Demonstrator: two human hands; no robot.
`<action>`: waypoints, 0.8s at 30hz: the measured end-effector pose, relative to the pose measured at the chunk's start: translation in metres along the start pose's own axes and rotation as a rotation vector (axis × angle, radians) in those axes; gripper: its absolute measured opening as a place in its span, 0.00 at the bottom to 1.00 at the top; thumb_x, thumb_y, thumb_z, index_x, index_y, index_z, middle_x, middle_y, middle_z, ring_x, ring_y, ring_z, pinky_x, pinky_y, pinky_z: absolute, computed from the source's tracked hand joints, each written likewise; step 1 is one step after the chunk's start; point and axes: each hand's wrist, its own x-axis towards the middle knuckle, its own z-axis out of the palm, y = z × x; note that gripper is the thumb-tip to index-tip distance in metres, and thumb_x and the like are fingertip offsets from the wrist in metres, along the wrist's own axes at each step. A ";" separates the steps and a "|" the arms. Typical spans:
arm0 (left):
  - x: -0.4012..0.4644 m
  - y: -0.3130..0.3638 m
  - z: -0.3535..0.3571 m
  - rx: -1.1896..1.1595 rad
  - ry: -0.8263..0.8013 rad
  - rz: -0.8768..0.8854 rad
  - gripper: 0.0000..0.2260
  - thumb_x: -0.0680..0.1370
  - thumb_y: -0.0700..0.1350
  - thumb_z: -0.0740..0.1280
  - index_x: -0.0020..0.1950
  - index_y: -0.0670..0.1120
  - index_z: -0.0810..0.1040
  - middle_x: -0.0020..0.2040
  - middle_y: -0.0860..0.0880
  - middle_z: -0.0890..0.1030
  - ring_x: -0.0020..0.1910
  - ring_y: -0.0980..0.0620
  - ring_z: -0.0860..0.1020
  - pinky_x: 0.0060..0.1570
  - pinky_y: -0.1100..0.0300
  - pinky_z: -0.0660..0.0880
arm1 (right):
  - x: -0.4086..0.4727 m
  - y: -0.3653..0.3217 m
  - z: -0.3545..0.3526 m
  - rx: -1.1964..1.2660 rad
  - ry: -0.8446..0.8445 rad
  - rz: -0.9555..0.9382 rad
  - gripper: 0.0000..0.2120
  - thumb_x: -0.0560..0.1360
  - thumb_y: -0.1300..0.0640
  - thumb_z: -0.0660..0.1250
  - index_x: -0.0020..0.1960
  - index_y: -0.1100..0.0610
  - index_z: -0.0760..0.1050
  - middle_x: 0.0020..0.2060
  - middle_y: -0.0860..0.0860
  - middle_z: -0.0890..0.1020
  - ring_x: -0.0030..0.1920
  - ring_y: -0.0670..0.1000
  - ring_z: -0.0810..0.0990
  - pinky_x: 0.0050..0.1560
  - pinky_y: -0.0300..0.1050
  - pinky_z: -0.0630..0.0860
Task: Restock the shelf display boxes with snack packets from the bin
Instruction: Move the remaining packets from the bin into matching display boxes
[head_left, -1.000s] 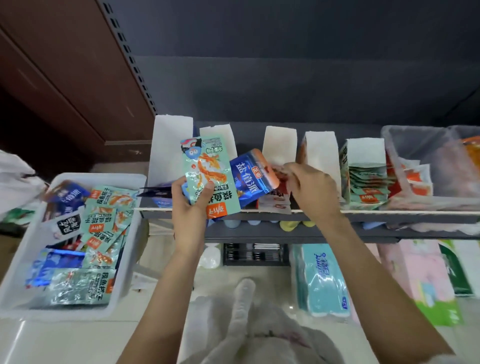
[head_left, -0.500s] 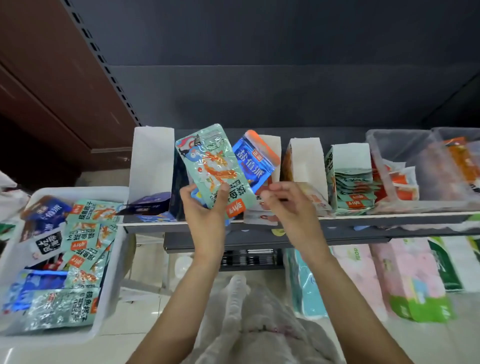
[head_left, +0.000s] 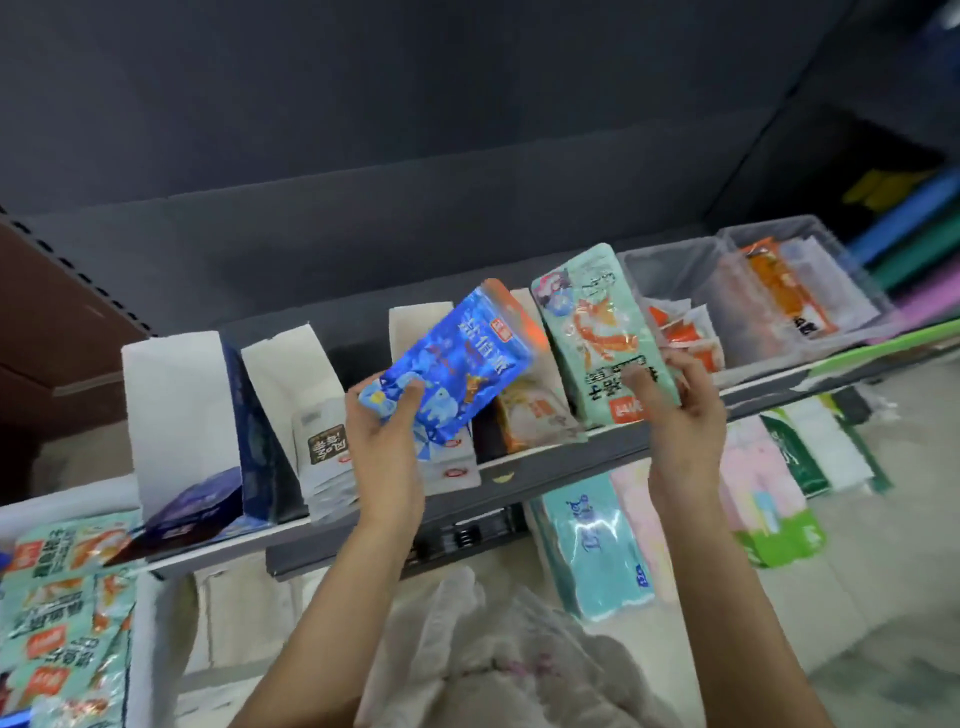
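Observation:
My left hand (head_left: 387, 439) grips a blue snack packet (head_left: 452, 366) by its lower end, tilted in front of the white display boxes (head_left: 179, 410) on the shelf (head_left: 613, 447). My right hand (head_left: 678, 410) holds a mint-green packet (head_left: 597, 322) with an orange crayfish picture, upright over the boxes toward the right of the row. The white bin (head_left: 150, 639) at lower left holds several more mint-green packets (head_left: 62, 618).
Two clear plastic tubs (head_left: 691, 291) with orange and white packets stand at the shelf's right end. Tissue packs (head_left: 592, 551) in teal, pink and green lie on the floor below the shelf. A crumpled white bag (head_left: 498, 660) sits between my forearms.
The mint-green packet went from my left hand to my right hand, which carried it right along the shelf. My left hand kept the blue packet. The view swung right.

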 end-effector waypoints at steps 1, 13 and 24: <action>0.006 0.001 0.003 -0.048 -0.004 -0.051 0.07 0.77 0.37 0.67 0.51 0.45 0.72 0.52 0.42 0.81 0.50 0.45 0.82 0.48 0.52 0.78 | 0.012 -0.002 -0.008 -0.038 0.056 -0.074 0.07 0.69 0.60 0.73 0.43 0.51 0.77 0.38 0.44 0.80 0.41 0.45 0.77 0.43 0.40 0.74; 0.009 -0.001 0.049 0.061 -0.292 -0.153 0.13 0.75 0.33 0.67 0.56 0.46 0.75 0.46 0.51 0.84 0.43 0.54 0.82 0.42 0.59 0.76 | 0.120 0.003 -0.010 -1.358 -0.475 -0.990 0.10 0.72 0.59 0.64 0.47 0.54 0.84 0.40 0.51 0.84 0.44 0.58 0.77 0.42 0.48 0.72; -0.010 -0.006 0.046 0.503 -0.376 0.255 0.10 0.77 0.34 0.66 0.55 0.45 0.78 0.52 0.48 0.82 0.49 0.58 0.81 0.45 0.64 0.77 | 0.083 -0.033 0.013 -0.397 -0.828 -0.223 0.30 0.73 0.45 0.68 0.72 0.41 0.58 0.58 0.37 0.74 0.57 0.41 0.76 0.51 0.35 0.76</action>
